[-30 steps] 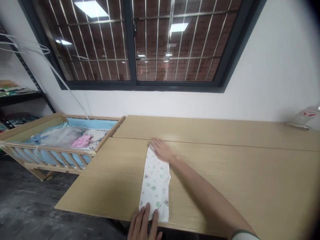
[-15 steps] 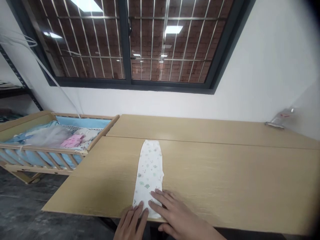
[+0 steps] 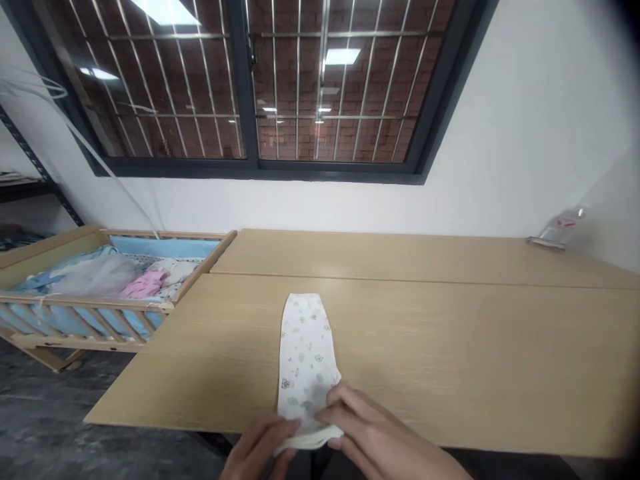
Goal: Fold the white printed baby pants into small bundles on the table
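Observation:
A white cloth with a small green and grey print, folded into a long narrow strip like a baby garment, lies lengthwise on the wooden table. Its near end is lifted at the table's front edge. My left hand pinches the left corner of that end, thumb below and fingers on top. At the right corner, my right hand grips the cloth between thumb and fingers. The far end rests flat, narrowing away from me. Which kind of garment it is I cannot make out for certain.
Left of the table stands a wooden crib with blue lining, holding a pink cloth and other fabrics. A clear plastic bag lies at the far right corner. Behind the table is a wall with a barred window.
Both hands have gone from lying flat on the cloth to gripping its near corners. The cloth has shifted slightly toward me, and its near end is now raised.

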Available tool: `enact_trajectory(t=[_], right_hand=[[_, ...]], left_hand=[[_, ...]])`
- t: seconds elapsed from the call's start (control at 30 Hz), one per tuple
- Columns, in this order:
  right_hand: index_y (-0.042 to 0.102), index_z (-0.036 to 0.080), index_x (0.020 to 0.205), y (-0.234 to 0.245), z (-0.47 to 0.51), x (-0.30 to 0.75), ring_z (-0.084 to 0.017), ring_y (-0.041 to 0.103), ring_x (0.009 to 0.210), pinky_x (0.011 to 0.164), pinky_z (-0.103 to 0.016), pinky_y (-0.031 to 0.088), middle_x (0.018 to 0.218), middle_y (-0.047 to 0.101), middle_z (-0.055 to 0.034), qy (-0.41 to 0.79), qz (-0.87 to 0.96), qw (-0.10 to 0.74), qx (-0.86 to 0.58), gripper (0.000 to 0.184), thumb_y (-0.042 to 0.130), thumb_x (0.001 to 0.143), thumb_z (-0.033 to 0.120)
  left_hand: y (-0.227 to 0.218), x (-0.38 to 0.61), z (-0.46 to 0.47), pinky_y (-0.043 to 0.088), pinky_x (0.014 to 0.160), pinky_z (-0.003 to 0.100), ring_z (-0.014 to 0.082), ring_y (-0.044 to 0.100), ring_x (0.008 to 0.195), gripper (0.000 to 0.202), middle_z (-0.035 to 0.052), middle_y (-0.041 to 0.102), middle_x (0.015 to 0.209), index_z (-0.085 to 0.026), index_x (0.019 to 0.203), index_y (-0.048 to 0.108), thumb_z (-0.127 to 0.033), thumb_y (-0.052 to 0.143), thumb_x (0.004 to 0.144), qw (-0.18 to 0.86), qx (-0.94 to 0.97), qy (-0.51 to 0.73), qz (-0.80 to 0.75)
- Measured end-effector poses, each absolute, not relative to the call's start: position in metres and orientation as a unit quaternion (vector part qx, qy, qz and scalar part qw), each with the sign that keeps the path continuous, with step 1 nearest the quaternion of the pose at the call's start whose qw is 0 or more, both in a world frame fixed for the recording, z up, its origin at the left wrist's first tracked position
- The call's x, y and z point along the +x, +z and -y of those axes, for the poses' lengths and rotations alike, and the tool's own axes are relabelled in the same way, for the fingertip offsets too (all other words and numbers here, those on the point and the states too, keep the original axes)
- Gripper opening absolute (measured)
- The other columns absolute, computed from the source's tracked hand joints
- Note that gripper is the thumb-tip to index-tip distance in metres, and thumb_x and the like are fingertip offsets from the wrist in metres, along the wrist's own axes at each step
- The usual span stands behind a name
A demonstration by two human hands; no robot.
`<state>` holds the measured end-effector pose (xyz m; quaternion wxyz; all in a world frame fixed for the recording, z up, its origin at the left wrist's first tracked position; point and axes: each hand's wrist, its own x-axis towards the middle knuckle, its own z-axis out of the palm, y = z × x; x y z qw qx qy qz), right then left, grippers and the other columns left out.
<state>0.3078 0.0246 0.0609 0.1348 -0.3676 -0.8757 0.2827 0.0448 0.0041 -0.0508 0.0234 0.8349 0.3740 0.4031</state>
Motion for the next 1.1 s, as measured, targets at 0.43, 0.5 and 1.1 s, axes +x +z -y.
enact_trajectory(t=[0.43, 0.5, 1.1], right_hand=[[0.065, 0.018, 0.106, 0.031, -0.204, 0.304, -0.018, 0.06, 0.075, 0.066, -0.03, 0.049, 0.084, 0.066, -0.003, 0.31, 0.727, 0.406, -0.46, 0.03, 0.063, 0.088, 0.043], [0.064, 0.017, 0.103, 0.009, -0.233, 0.301, -0.018, 0.061, 0.073, 0.065, -0.03, 0.049, 0.082, 0.067, -0.0035, 0.329, 0.708, 0.411, -0.471, 0.029, 0.062, 0.087, 0.041], [0.063, 0.013, 0.122, -0.034, -0.265, 0.299, -0.024, 0.064, 0.099, 0.091, -0.041, 0.052, 0.11, 0.068, -0.0133, 0.203, 0.765, 0.34, -0.508, 0.036, 0.05, 0.095, 0.033]], left_hand=[[0.043, 0.076, -0.194, 0.048, 0.094, 0.029, 0.0181, 0.067, 0.104, 0.028, 0.005, 0.075, 0.11, -0.017, 0.105, 0.072, -0.028, 0.046, 0.1, 0.152, 0.768, 0.355, -0.511], [0.036, 0.083, -0.218, 0.048, 0.089, 0.027, 0.0185, 0.067, 0.098, 0.03, 0.0066, 0.076, 0.105, -0.015, 0.103, 0.073, -0.024, 0.044, 0.1, 0.159, 0.769, 0.33, -0.524], [-0.043, 0.137, -0.08, 0.044, 0.1, 0.052, 0.0393, 0.052, 0.126, 0.047, 0.0211, 0.057, 0.14, -0.014, 0.131, 0.062, -0.045, 0.052, 0.096, -0.079, 0.777, 0.205, -0.589]])
